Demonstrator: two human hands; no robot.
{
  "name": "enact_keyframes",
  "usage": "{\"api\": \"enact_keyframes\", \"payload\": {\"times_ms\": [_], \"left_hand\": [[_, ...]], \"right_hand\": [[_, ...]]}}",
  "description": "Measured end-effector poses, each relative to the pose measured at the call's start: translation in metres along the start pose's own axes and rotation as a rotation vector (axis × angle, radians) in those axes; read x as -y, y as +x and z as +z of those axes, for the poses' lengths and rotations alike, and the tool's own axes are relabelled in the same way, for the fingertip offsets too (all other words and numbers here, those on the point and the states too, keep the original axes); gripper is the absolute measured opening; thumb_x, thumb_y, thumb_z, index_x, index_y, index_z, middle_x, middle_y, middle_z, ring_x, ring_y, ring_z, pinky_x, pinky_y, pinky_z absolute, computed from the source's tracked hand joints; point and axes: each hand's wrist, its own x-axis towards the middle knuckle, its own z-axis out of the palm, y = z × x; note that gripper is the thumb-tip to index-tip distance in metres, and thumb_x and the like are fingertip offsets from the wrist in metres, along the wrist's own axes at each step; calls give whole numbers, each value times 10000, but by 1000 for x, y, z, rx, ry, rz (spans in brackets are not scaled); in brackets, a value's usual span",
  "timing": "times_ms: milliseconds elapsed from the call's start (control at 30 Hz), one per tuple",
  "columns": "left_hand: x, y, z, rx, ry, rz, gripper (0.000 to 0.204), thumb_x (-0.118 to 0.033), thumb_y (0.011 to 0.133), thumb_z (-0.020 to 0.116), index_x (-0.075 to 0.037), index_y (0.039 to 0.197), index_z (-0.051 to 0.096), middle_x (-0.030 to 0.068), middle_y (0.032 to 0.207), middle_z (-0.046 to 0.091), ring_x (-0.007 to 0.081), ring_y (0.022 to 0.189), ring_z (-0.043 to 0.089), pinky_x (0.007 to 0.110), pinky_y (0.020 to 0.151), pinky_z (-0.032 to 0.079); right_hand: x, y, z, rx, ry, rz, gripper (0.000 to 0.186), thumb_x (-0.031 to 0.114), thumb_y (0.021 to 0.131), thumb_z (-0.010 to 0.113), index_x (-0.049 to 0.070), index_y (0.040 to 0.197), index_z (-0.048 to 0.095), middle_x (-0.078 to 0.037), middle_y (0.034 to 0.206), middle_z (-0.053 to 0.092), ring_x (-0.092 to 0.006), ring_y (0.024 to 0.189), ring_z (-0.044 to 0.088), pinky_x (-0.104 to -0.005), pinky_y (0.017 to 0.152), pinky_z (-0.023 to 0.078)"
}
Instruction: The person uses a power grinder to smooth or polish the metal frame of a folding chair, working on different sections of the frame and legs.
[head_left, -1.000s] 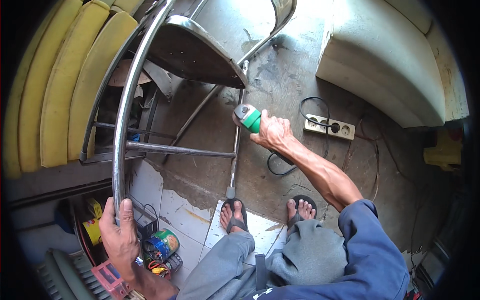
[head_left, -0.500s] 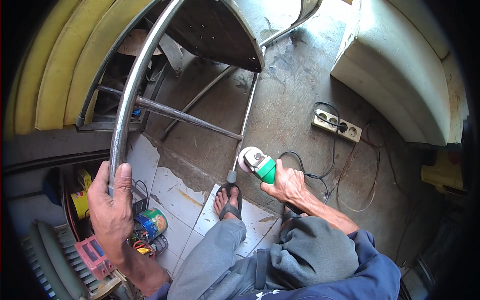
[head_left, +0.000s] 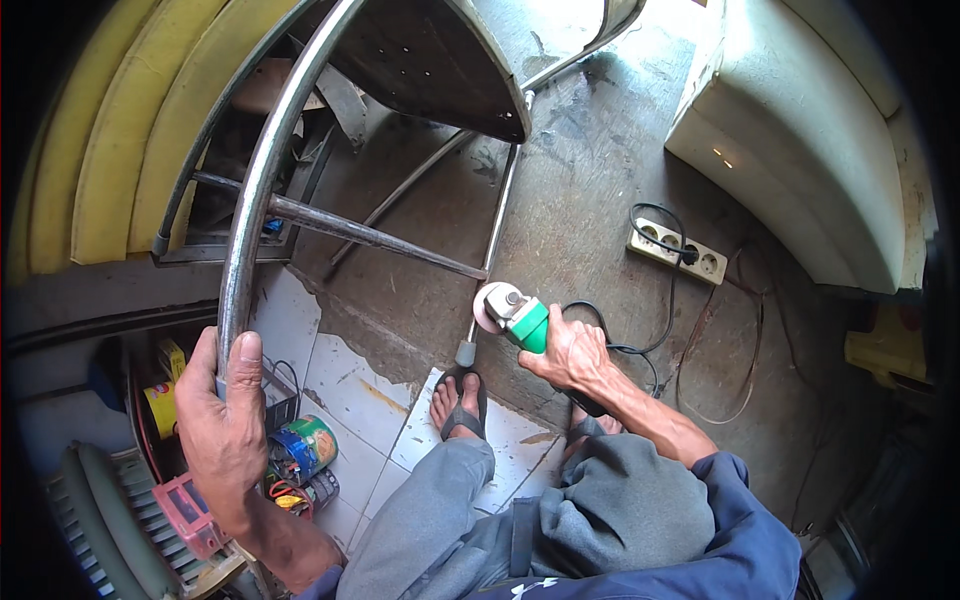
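The angle grinder (head_left: 522, 322) is in the person's right hand (head_left: 572, 352), fingers closed around its green body, well apart from the left hand (head_left: 222, 410). That one is wrapped around the end of a curved tube of the metal chair frame (head_left: 257, 180).

From where I stand, the grinder's head points up and to the left, and its long axis slants down rightward into the palm. Its pale disc (head_left: 488, 308) overlaps the frame's thin leg (head_left: 503, 210), just above the grey foot cap (head_left: 465, 353); I can't tell if disc and leg touch. The tube in the left hand runs upward, bending right, until it is cut off at the top, as is the dark perforated panel (head_left: 425, 75).

The grinder's rear is mostly covered by the right hand. Its black cord (head_left: 630, 350) is partly hidden too. Two tiny orange streaks show against the pale upholstered seat (head_left: 790, 150).
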Motion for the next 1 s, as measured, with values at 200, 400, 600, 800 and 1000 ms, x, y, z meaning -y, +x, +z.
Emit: {"api": "enact_keyframes", "payload": {"times_ms": [200, 400, 600, 800, 1000], "left_hand": [[-1, -2, 0, 14, -4, -11, 344, -349, 1076, 639, -28, 956, 607, -41, 712, 474, 61, 657, 402, 267, 571, 334], [-1, -2, 0, -2, 6, -5, 352, -354, 1074, 640, -26, 948, 606, -38, 710, 476, 64, 657, 401, 274, 572, 333], [2, 0, 3, 0, -3, -4, 375, -380, 1073, 637, -26, 952, 611, -37, 703, 474, 67, 658, 400, 278, 575, 336], [-2, -4, 3, -8, -10, -17, 378, -382, 1073, 637, -29, 942, 609, -42, 701, 471, 66, 652, 402, 279, 569, 334], [2, 1, 2, 7, -19, -2, 362, -369, 1074, 639, -33, 941, 614, -46, 687, 461, 61, 633, 395, 279, 553, 325]], "right_hand": [[1, 2, 6, -50, 44, 24, 747, 457, 767, 721, -99, 1216, 504, -368, 882, 713, -529, 875, 726, -574, 848, 561], [-1, -8, 3, 40, -22, -28, 737, 456, 766, 718, -101, 1200, 507, -368, 889, 715, -526, 881, 728, -571, 843, 560], [-5, -13, 7, 105, -48, -77, 739, 465, 775, 730, -107, 1188, 510, -362, 879, 715, -521, 869, 732, -576, 837, 558], [10, -11, 21, 38, 30, -40, 786, 485, 762, 741, -120, 1218, 533, -353, 860, 714, -517, 823, 729, -559, 785, 579], [20, -7, 16, 66, -17, -74, 754, 485, 769, 732, -127, 1164, 536, -362, 852, 709, -528, 831, 726, -564, 805, 574]]}}
